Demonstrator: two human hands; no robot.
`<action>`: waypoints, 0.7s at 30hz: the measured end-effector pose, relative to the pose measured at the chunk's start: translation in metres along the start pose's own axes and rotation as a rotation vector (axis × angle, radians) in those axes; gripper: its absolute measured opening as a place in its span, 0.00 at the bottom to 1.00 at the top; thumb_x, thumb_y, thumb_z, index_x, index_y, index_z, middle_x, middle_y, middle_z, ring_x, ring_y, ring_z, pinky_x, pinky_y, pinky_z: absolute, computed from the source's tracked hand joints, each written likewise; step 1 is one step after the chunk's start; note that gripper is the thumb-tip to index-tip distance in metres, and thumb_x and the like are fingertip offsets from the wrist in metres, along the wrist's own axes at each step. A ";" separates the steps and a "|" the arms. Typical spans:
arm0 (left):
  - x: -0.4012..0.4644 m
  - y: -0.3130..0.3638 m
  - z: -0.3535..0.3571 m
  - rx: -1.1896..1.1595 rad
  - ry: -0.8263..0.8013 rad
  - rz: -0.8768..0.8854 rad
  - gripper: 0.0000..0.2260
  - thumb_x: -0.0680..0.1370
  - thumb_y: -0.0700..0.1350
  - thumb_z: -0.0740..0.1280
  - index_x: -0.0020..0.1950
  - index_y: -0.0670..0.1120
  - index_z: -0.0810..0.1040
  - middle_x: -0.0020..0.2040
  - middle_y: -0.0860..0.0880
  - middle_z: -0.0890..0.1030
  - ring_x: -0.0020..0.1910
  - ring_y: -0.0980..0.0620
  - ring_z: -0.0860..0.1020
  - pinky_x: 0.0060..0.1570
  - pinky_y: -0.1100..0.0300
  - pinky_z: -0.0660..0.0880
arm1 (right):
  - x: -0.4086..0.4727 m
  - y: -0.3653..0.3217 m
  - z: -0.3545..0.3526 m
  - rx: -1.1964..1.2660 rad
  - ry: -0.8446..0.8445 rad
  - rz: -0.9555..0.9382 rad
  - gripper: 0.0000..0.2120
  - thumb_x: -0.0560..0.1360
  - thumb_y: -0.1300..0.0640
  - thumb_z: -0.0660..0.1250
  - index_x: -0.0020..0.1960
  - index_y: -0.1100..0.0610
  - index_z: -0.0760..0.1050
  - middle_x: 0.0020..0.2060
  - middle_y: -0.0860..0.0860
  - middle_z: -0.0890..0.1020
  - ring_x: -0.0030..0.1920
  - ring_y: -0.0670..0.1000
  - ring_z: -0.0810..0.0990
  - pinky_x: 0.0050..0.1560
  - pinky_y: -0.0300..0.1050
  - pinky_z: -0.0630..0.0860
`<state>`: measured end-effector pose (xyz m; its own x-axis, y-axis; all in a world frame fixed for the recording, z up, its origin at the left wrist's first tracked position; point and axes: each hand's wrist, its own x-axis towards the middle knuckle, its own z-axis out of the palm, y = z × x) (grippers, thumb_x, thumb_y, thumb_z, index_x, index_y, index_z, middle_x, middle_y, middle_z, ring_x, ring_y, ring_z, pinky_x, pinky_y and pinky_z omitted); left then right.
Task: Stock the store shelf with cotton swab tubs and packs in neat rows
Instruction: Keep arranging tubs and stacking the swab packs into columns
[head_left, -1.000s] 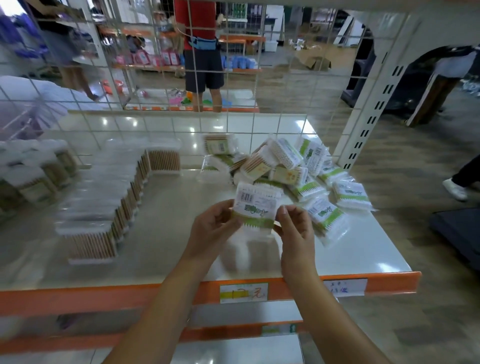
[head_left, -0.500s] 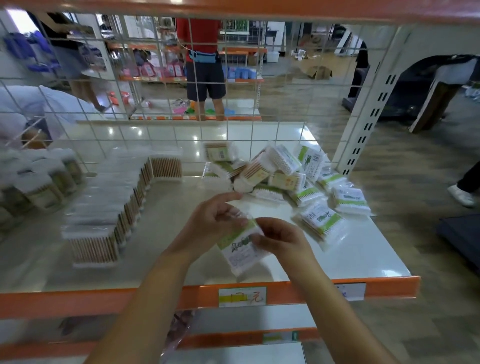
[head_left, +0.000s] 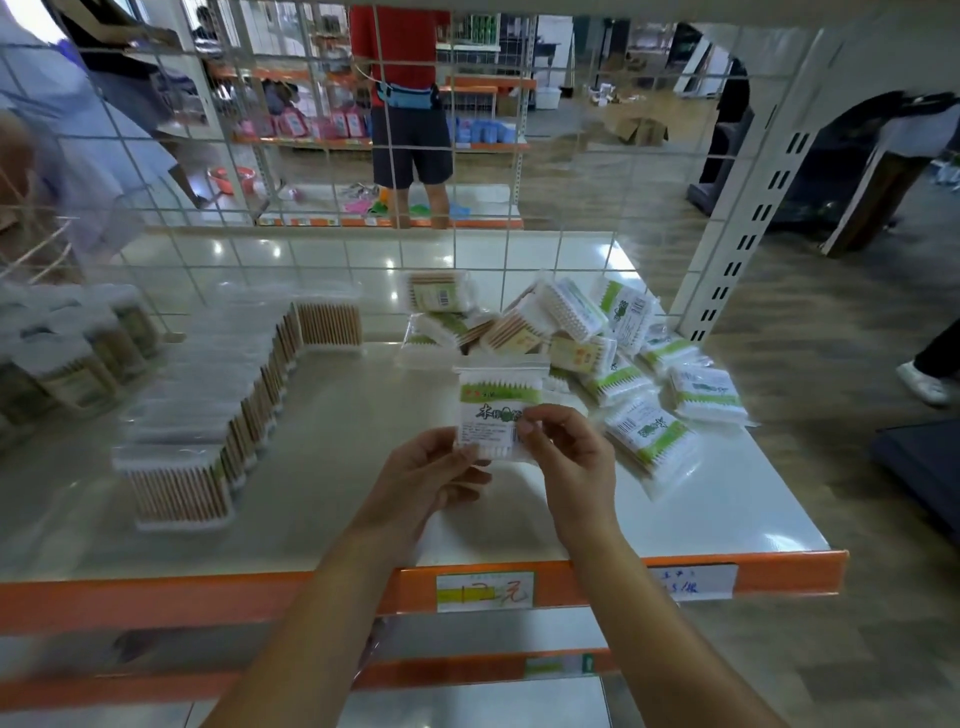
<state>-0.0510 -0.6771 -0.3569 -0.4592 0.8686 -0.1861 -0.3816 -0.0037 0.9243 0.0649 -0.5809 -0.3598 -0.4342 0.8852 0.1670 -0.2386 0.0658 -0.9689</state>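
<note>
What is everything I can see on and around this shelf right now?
held swab pack: one, clear with a green band, upright above the shelf's front middle
loose swab packs: a heap, count unclear, white and green, some tan, back right of the shelf
boxed swab row: one long row, clear boxes of tan sticks, left half of the shelf
swab tubs: several, blurred, far left
shelf: one, white top, orange front edge
price labels: two, on the orange edge
wire grid: one, white, behind the shelf
person in red top: one, standing beyond the grid
left hand: holds the held pack's lower left
right hand: pinches its lower right
</note>
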 end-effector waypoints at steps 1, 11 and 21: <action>0.000 -0.001 0.000 0.002 0.005 0.002 0.14 0.70 0.41 0.67 0.54 0.40 0.77 0.40 0.45 0.83 0.36 0.52 0.81 0.37 0.60 0.78 | 0.000 0.000 0.000 -0.007 -0.007 -0.007 0.08 0.72 0.68 0.68 0.42 0.56 0.79 0.37 0.50 0.80 0.40 0.49 0.78 0.44 0.46 0.76; 0.001 -0.011 -0.004 0.011 0.112 0.106 0.08 0.70 0.36 0.68 0.48 0.42 0.78 0.43 0.48 0.83 0.42 0.51 0.78 0.39 0.61 0.76 | 0.002 0.009 -0.001 -0.080 -0.022 0.016 0.16 0.73 0.69 0.66 0.43 0.48 0.81 0.43 0.52 0.83 0.46 0.50 0.81 0.49 0.48 0.77; -0.005 -0.009 -0.002 0.295 0.049 0.312 0.15 0.62 0.40 0.74 0.48 0.48 0.81 0.51 0.50 0.78 0.47 0.57 0.78 0.45 0.62 0.75 | 0.000 0.007 -0.001 -0.183 -0.206 0.032 0.18 0.68 0.40 0.66 0.43 0.55 0.80 0.43 0.51 0.82 0.45 0.47 0.79 0.44 0.42 0.74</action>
<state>-0.0469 -0.6823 -0.3649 -0.5564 0.8238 0.1084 0.0241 -0.1144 0.9931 0.0639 -0.5798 -0.3667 -0.6107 0.7774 0.1509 -0.0687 0.1379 -0.9881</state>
